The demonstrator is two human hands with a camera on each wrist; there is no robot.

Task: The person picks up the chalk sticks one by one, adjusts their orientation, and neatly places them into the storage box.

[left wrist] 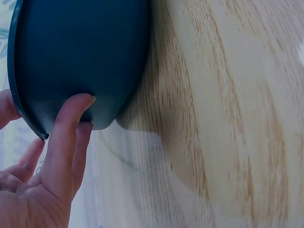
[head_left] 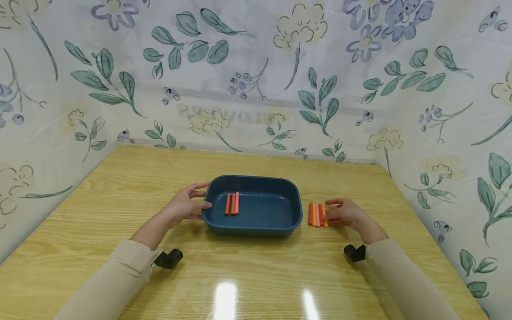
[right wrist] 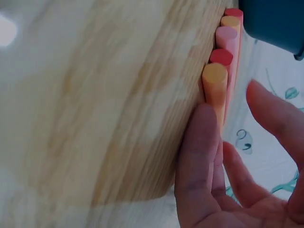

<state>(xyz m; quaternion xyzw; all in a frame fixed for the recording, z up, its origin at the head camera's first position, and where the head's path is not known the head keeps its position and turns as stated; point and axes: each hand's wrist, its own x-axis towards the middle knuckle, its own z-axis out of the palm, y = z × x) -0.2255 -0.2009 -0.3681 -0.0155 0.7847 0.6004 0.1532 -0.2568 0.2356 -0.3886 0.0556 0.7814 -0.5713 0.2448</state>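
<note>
Beige sleeves [head_left: 106, 275] reached in from the lower corners over a wood-grain surface [head_left: 188, 289]. The left hand [head_left: 186, 205] gripped the left end of a dark blue tray [head_left: 252, 232] holding three sticks [head_left: 233, 204], two orange-red, one pink. Just right of the tray, five red, orange and pink sticks [head_left: 318, 215] lay side by side; the right hand [head_left: 345, 213], thumb and fingers apart, touched the outermost.
</note>
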